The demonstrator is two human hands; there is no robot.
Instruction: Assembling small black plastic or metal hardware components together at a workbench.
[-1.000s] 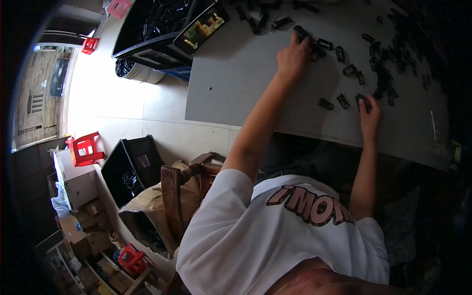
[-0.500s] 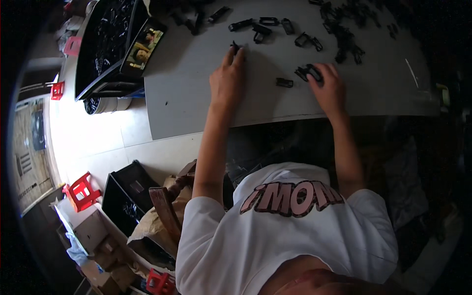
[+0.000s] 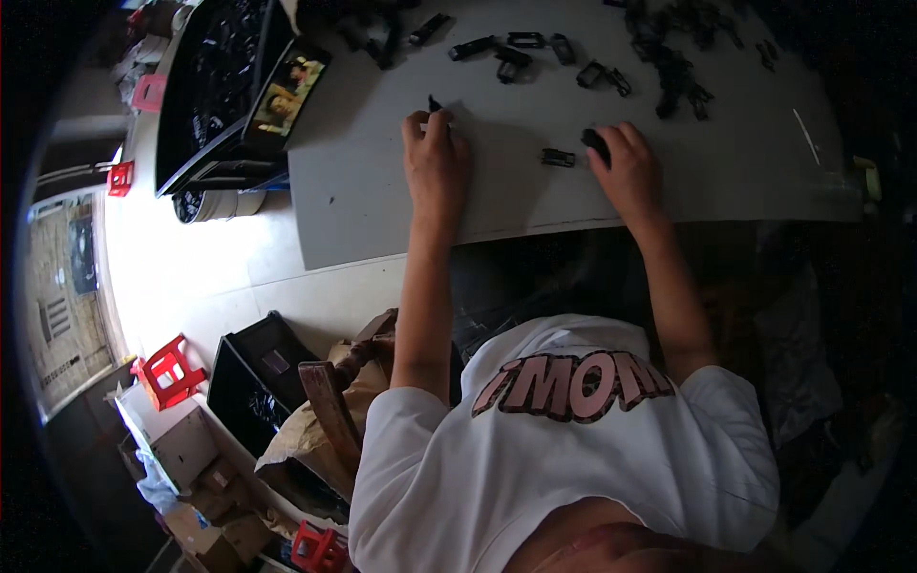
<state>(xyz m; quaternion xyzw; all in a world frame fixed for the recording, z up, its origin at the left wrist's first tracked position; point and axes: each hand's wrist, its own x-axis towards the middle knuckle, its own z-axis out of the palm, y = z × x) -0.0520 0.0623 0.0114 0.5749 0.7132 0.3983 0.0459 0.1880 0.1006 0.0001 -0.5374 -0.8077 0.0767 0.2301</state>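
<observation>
My left hand [image 3: 437,158] is closed round a small black plastic part [image 3: 435,103], whose tip juts out past the fingers above the grey table. My right hand [image 3: 630,172] grips another black plastic part [image 3: 597,146] between thumb and fingers, partly hidden by them. Just left of that hand, a short black clip-like piece [image 3: 558,158] lies alone on the tabletop. Farther off, several similar black pieces lie loosely in a row, among them a long one [image 3: 472,48] and a frame-shaped one [image 3: 590,74].
A heap of black parts [image 3: 669,57] covers the far right of the grey table [image 3: 363,191]. At the left edge stands a black bin [image 3: 215,86] full of parts, with a phone [image 3: 287,95] leaning on it. Below are a wooden chair [image 3: 330,411] and a red stool [image 3: 170,372].
My left hand has drawn slightly nearer and left with its part, fingers now more curled. The part in my right hand has turned and is more covered by the fingers.
</observation>
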